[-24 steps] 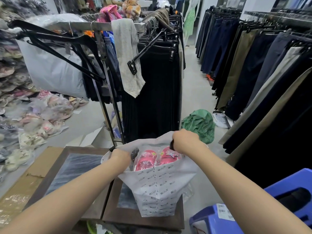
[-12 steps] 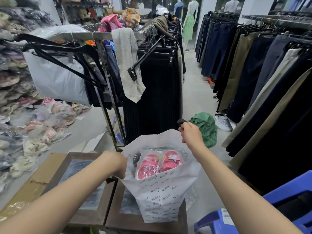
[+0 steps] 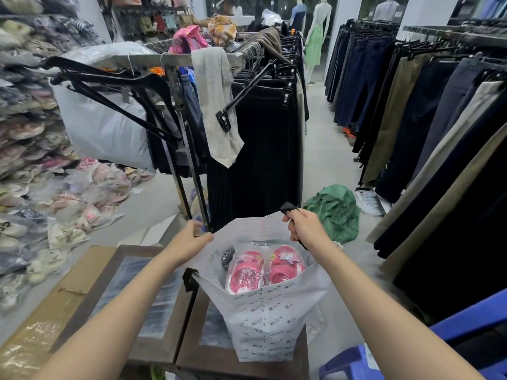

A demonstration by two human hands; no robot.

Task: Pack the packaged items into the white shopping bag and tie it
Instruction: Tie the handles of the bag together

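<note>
Both hands (image 3: 189, 242) (image 3: 304, 229) higher, bag (image 3: 263, 319) mouth wider

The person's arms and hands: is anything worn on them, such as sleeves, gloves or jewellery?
Nothing shows. The left forearm and right forearm are bare, with no sleeve in view. The left hand and right hand wear no gloves; no ring, watch or bracelet is visible.

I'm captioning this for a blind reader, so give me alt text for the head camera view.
A person's left hand grips the left rim of an open white shopping bag while the right hand holds its black strap at the far rim. Packaged pink sandals lie inside; the bag stands on a dark-framed table among clothing racks.
</note>
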